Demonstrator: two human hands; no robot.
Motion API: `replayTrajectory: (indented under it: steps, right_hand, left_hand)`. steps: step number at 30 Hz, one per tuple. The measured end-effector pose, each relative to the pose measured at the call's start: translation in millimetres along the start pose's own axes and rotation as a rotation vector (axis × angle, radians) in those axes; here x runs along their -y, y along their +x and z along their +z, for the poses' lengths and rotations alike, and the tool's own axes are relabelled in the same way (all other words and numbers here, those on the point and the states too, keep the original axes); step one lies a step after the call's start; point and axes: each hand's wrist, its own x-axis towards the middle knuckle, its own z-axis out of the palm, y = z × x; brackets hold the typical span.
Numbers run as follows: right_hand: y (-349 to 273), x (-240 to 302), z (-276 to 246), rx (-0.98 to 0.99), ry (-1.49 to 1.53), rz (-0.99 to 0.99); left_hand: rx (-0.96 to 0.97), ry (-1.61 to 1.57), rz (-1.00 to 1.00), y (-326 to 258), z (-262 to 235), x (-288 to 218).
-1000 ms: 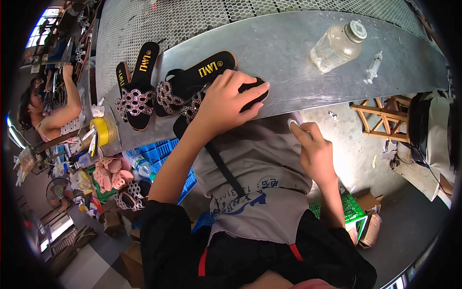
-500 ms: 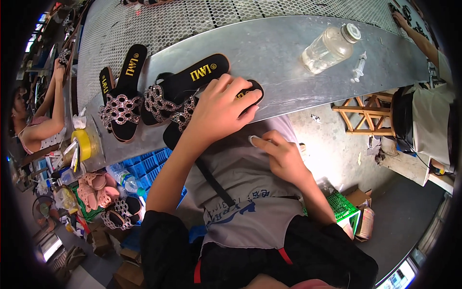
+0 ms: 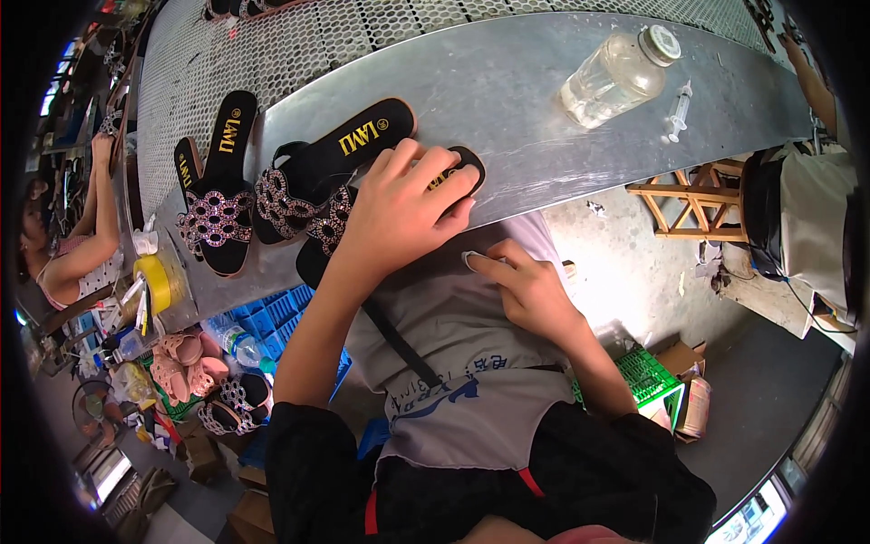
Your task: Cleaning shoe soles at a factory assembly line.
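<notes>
My left hand (image 3: 394, 213) lies curled over a black sandal (image 3: 471, 170) near the front edge of the metal table, its fingers bent across the insole and hiding most of it. Beside it rests another black sandal (image 3: 362, 136), with a strap of jewelled rings. A second pair, a jewelled sandal (image 3: 216, 213) partly over its mate (image 3: 186, 163), stands further left. In front of my apron, my right hand (image 3: 530, 295) is closed, with a small white scrap (image 3: 468, 261) at the index fingertip. Whether it is cloth or paper cannot be made out.
A capped clear jar (image 3: 616, 80) and a syringe (image 3: 680, 111) lie at the right of the table (image 3: 507, 91). Yellow tape (image 3: 156, 283) sits at the left edge. Below are blue crates (image 3: 272, 317), pink sandals (image 3: 186, 367) and a green crate (image 3: 648, 376). Co-workers sit on both sides.
The view has shifted slightly, so the table things sit a little differently. My left hand stays on the sandal, and my right hand keeps its closed pose with the white scrap.
</notes>
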Motion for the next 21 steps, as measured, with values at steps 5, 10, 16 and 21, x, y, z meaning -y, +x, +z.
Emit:
replayTrajectory:
  steps: [5,10,16,21]
  right_hand:
    - [-1.6,5.7,-0.1,0.019,0.032,0.045]
    - [-5.4,1.1,3.3,0.001,0.006,0.022]
    - [-7.5,-2.9,2.0,-0.007,0.011,0.038]
    - [-9.9,-3.9,2.1,-0.033,0.03,0.025]
  left_hand:
    - [0.031,-0.015,-0.068,2.3,-0.9,-3.2]
    - [0.046,-0.024,-0.071,1.5,-1.5,-2.0]
    - [0.045,-0.024,-0.077,4.7,-1.2,-3.7]
    - [0.049,-0.026,-0.061,0.7,-1.8,-1.4]
